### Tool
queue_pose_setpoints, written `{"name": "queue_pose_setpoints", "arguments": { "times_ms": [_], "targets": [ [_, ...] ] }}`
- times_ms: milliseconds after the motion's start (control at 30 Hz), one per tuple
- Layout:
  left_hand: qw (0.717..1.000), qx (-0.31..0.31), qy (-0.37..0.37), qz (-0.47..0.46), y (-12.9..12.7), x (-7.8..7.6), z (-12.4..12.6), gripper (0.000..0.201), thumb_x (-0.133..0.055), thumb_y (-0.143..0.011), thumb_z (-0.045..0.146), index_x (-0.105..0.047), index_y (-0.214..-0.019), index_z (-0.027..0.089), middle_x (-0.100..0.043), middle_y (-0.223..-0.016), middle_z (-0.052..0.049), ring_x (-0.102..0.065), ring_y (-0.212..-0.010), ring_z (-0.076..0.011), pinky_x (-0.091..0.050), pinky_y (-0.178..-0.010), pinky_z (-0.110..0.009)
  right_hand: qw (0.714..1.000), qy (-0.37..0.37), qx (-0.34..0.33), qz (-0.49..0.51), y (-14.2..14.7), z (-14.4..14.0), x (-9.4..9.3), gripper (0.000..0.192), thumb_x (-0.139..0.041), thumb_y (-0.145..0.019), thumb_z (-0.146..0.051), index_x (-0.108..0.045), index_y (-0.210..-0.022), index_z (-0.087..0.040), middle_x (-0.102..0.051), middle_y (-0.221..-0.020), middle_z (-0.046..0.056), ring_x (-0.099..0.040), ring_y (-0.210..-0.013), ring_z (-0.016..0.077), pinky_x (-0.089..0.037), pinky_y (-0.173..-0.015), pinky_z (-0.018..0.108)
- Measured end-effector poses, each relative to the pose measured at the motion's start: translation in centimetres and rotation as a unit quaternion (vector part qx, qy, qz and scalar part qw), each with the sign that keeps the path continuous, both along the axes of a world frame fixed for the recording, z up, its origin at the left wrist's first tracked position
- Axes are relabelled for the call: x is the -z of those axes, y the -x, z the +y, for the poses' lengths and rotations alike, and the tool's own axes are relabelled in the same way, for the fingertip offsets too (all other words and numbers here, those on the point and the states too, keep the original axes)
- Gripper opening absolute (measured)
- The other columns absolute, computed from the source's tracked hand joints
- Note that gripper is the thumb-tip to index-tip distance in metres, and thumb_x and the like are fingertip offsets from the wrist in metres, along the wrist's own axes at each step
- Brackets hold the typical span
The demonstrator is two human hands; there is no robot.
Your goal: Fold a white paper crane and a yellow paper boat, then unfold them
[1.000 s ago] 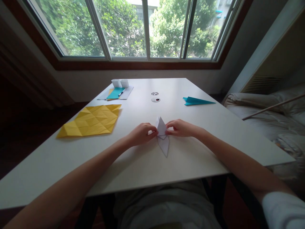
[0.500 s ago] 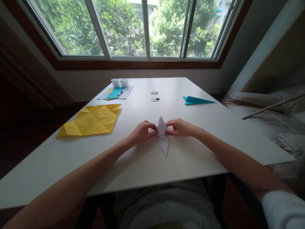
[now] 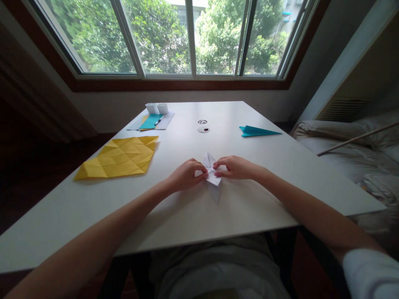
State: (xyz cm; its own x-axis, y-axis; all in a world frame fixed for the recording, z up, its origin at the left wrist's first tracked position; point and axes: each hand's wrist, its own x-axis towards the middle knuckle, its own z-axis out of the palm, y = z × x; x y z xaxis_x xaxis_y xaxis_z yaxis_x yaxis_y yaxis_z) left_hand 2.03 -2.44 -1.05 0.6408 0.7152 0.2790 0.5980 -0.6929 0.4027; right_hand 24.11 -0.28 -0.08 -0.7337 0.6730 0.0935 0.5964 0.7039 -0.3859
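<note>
White creased paper model (image 3: 213,182), pointed below, pinched between left hand (image 3: 186,175) and right hand (image 3: 234,167).

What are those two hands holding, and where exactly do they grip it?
A folded white paper piece. The left hand pinches its upper left edge, the right hand its upper right edge; the lower point rests on the table.

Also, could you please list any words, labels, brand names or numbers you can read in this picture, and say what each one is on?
No text can be read anywhere.
White folded paper, pinched between left hand and right hand: blank.
Yellow creased sheet, teal paper plane, teal sheet: plain.
Two round discs on the table: dark marks, too small to read.
</note>
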Motion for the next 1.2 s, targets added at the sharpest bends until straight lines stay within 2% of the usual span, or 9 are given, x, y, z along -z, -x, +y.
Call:
{"name": "queue_pose_setpoints", "arguments": {
  "times_ms": [133,300,433,600,700,800,867,933,1200],
  "targets": [
    [0.998,-0.04,-0.027,0.05,-0.6,-0.1,-0.8,0.017,-0.06,-0.075,0.036,-0.066,-0.078,0.021,-0.067,-0.081,-0.004,-0.056,-0.086,-0.0201,-0.044,-0.077,-0.031,0.998,-0.045,0.026,-0.044,0.3,-0.6,-0.2,0.04,-0.059,-0.072,-0.052,-0.062,-0.1,-0.025,-0.064,-0.102,0.005,-0.06,-0.086,0.0204,-0.041,-0.067,0.028],
    [0.993,-0.031,-0.067,0.097,-1.0,-0.4,-1.4,0.018,-0.059,-0.076,0.037,-0.066,-0.078,0.021,-0.066,-0.083,-0.005,-0.055,-0.088,-0.0214,-0.044,-0.077,-0.032,0.998,-0.043,0.024,-0.046,0.2,-0.5,-0.1,0.039,-0.059,-0.073,-0.051,-0.06,-0.101,-0.025,-0.061,-0.105,0.005,-0.059,-0.086,0.0197,-0.04,-0.067,0.027],
    [0.997,-0.033,-0.044,0.058,-0.7,0.0,-1.0,0.016,-0.053,-0.081,0.031,-0.066,-0.08,0.02,-0.065,-0.081,-0.004,-0.056,-0.085,-0.0191,-0.044,-0.075,-0.029,0.999,-0.041,0.034,-0.012,0.4,-0.1,0.4,0.025,-0.049,-0.084,-0.04,-0.062,-0.094,-0.022,-0.061,-0.1,0.005,-0.058,-0.079,0.0153,-0.039,-0.067,0.025],
    [0.996,-0.091,0.004,-0.012,-0.5,1.0,0.0,0.013,-0.055,-0.078,0.027,-0.066,-0.082,0.022,-0.065,-0.078,-0.002,-0.056,-0.078,-0.0172,-0.044,-0.071,-0.027,0.997,-0.04,0.069,0.025,0.9,0.4,1.3,0.017,-0.053,-0.082,-0.032,-0.062,-0.089,-0.02,-0.059,-0.095,0.005,-0.056,-0.078,0.0136,-0.04,-0.068,0.024],
    [0.991,-0.129,-0.011,-0.012,-0.4,1.3,0.3,0.018,-0.058,-0.076,0.035,-0.065,-0.086,0.021,-0.065,-0.085,-0.003,-0.054,-0.086,-0.0204,-0.043,-0.077,-0.032,0.994,-0.042,0.093,0.022,0.9,0.6,1.4,0.028,-0.056,-0.079,-0.038,-0.06,-0.099,-0.018,-0.059,-0.096,0.008,-0.055,-0.088,0.0181,-0.042,-0.075,0.027],
    [0.983,-0.185,-0.004,0.014,-0.4,1.2,0.4,0.039,-0.06,-0.072,0.046,-0.063,-0.1,0.02,-0.062,-0.1,-0.007,-0.05,-0.099,-0.0267,-0.04,-0.083,-0.04,0.991,-0.042,0.128,0.015,0.9,0.7,1.5,0.045,-0.058,-0.076,-0.045,-0.056,-0.11,-0.016,-0.058,-0.102,0.012,-0.054,-0.096,0.0221,-0.041,-0.081,0.031],
    [0.976,-0.213,0.016,0.036,-0.4,1.2,0.5,0.046,-0.058,-0.071,0.052,-0.062,-0.104,0.02,-0.059,-0.107,-0.009,-0.046,-0.105,-0.0307,-0.038,-0.084,-0.045,0.989,-0.036,0.142,0.01,0.9,0.7,1.6,0.05,-0.057,-0.076,-0.048,-0.056,-0.113,-0.015,-0.058,-0.102,0.012,-0.054,-0.095,0.0225,-0.042,-0.082,0.032],
    [0.973,-0.226,0.025,0.048,-0.3,1.3,0.7,0.046,-0.055,-0.072,0.055,-0.064,-0.104,0.023,-0.058,-0.11,-0.009,-0.043,-0.108,-0.0321,-0.036,-0.085,-0.047,0.989,-0.026,0.144,0.011,0.9,0.9,1.7,0.049,-0.057,-0.076,-0.048,-0.057,-0.113,-0.016,-0.059,-0.098,0.012,-0.055,-0.091,0.0213,-0.042,-0.08,0.031],
    [0.969,-0.243,0.027,0.042,-0.4,1.5,1.0,0.041,-0.057,-0.071,0.054,-0.066,-0.1,0.027,-0.059,-0.107,-0.005,-0.043,-0.109,-0.0291,-0.035,-0.087,-0.044,0.988,0.008,0.145,0.06,1.1,1.3,2.1,0.045,-0.064,-0.072,-0.04,-0.058,-0.109,-0.016,-0.059,-0.091,0.007,-0.055,-0.083,0.0174,-0.042,-0.074,0.028]
  ]
}}
